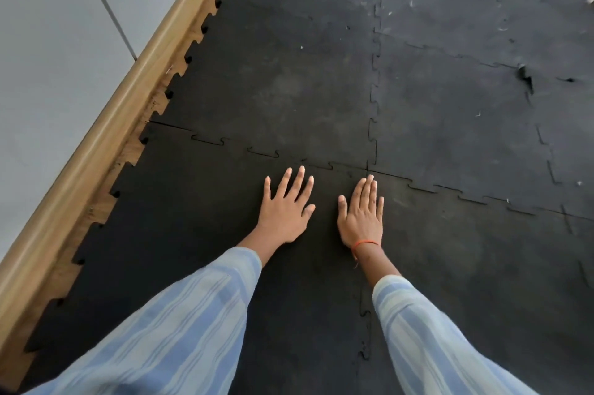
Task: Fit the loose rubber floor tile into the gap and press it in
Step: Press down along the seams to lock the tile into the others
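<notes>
Pressing tile (199, 234), already lying in the gap beside the skirting (106, 124), with left hand (284, 213) spread flat, right hand (361, 216) flat, fingers together, near the seam (263, 153); likely heavy, floppy, grippy rubber

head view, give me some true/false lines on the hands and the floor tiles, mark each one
1. Both hands lie flat, palms down, on the black tile. True.
2. The left hand holds a mallet. False: it is empty, fingers spread.
3. An orange thread circles the right hand's wrist. True.
4. The tiles have straight edges. False: they interlock with puzzle-shaped tabs.
5. A wooden skirting board runs along the left of the tiles. True.
</notes>
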`<action>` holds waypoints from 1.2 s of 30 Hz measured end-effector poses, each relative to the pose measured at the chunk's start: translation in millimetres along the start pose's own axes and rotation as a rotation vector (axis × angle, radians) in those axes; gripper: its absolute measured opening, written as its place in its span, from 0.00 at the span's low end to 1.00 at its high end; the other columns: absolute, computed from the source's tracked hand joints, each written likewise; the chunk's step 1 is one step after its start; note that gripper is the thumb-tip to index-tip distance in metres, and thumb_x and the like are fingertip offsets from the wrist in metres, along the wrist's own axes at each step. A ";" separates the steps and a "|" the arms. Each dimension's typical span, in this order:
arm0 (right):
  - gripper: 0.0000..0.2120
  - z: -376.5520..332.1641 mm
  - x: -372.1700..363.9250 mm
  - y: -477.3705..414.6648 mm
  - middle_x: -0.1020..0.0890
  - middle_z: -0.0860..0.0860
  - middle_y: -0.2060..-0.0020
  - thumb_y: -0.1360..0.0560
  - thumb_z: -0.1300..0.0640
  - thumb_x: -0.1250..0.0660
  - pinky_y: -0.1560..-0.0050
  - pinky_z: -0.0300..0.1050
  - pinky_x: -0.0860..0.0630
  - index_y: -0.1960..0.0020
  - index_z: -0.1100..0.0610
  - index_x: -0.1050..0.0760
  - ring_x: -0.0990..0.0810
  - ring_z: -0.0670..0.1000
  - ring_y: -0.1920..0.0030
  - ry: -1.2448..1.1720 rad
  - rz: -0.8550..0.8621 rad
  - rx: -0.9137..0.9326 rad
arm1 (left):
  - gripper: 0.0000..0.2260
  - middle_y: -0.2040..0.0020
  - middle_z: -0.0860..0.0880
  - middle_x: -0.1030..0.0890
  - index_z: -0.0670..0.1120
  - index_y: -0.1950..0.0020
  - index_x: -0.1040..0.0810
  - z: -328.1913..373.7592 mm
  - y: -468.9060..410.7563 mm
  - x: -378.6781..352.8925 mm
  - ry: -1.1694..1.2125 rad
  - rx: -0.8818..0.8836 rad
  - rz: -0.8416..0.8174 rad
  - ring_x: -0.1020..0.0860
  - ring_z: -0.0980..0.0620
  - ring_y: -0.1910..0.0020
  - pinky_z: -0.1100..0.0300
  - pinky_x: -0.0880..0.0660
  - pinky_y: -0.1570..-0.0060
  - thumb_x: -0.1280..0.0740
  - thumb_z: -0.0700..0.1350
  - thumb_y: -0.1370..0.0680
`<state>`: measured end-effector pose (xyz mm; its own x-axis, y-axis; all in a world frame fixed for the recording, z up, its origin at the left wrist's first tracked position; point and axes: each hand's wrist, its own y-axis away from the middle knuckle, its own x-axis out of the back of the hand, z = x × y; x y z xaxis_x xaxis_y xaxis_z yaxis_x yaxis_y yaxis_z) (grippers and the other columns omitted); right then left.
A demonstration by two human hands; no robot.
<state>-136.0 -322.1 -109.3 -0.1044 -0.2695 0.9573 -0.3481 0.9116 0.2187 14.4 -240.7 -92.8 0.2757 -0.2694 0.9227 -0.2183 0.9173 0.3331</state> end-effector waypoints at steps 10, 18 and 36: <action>0.30 5.4 -4.5 4.0 0.57 0.53 0.21 0.18 0.44 0.57 0.22 0.51 0.60 0.22 0.56 0.59 0.59 0.51 0.22 0.018 0.050 0.026 | 0.26 0.22 0.48 0.43 0.50 0.23 0.41 24.8 44.8 -38.6 0.028 -0.060 0.250 0.44 0.44 0.23 0.39 0.47 0.27 0.52 0.58 0.19; 0.23 8.7 -23.9 100.6 0.40 0.53 0.23 0.18 0.56 0.49 0.23 0.49 0.49 0.24 0.59 0.44 0.43 0.51 0.23 -0.049 0.207 -0.053 | 0.25 0.23 0.45 0.39 0.45 0.24 0.38 22.0 71.3 -44.7 0.094 -0.053 0.302 0.40 0.45 0.25 0.44 0.44 0.27 0.47 0.55 0.19; 0.25 14.9 -33.7 201.4 0.31 0.52 0.27 0.21 0.49 0.49 0.27 0.50 0.45 0.28 0.58 0.33 0.33 0.52 0.27 -0.043 0.219 -0.174 | 0.25 0.22 0.45 0.41 0.46 0.24 0.39 22.7 71.5 -43.8 0.074 -0.027 0.271 0.42 0.45 0.24 0.44 0.46 0.27 0.48 0.56 0.19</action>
<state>-216.5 -134.1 -100.3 -0.2006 -0.0699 0.9772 -0.1484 0.9881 0.0402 -34.5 -170.0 -105.0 0.2790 0.0079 0.9603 -0.2682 0.9608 0.0700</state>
